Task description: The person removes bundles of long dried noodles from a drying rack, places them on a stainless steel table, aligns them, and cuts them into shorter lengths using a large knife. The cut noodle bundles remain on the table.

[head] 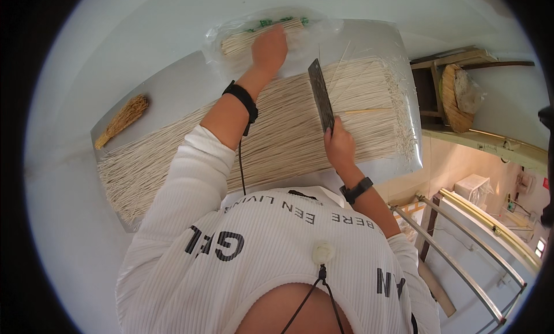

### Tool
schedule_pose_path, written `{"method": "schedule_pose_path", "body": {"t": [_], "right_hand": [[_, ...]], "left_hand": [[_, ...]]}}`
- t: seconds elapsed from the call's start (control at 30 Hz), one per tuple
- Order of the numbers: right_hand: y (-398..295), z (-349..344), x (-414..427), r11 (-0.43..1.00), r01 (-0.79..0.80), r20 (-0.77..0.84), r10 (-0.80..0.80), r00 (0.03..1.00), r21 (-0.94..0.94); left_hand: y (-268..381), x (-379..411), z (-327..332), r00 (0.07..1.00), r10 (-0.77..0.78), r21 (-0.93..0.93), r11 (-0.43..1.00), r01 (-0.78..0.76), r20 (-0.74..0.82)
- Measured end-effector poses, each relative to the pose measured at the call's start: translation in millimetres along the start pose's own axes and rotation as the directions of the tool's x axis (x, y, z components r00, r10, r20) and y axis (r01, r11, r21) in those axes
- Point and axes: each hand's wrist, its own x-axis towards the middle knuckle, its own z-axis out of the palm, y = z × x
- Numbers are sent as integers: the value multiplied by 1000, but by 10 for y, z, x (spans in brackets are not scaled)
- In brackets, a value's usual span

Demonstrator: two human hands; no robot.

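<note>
A wide layer of long, thin dried noodles (277,117) covers much of the metal-topped table before me. My right hand (340,145) grips the near end of a dark, flat cleaver-like blade (321,96), which lies across or just above the noodles, on the right-hand part of the layer. At the far edge my left hand (270,48) is over a short noodle bundle (236,44) on a clear plastic bag with green print (212,41). Its fingers curl out of sight, so a grip on the bundle cannot be made out.
A straw hand brush (123,119) lies at the table's far left. Broken noodle bits (404,117) and a thin yellowish stick (368,111) are on the right. Beyond stand a wooden frame with a round woven tray (452,98) and metal rails (463,260).
</note>
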Motion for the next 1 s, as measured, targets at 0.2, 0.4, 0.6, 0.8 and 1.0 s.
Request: {"method": "schedule_pose_path", "body": {"t": [0.2,0.4,0.6,0.8,1.0], "right_hand": [[-48,5,109,998,8,31,-6,999,-66],[-88,-27,140,997,-37,65,41,997,-61],[-90,-8,158,994,21,-3,-21,1000,-106],[-77,-35,191,997,-9,40,12,999,-82],[-103,-57,203,997,24,38,-21,999,-74]], "left_hand": [[2,34,-151,991,-95,-345,937,57,-96],[248,-239,-168,958,164,-342,909,-240,-236],[299,-503,-106,837,535,-299,823,-484,117],[154,-638,3,817,490,-245,869,-430,303],[98,-640,-26,806,471,-231,881,-412,359]]}}
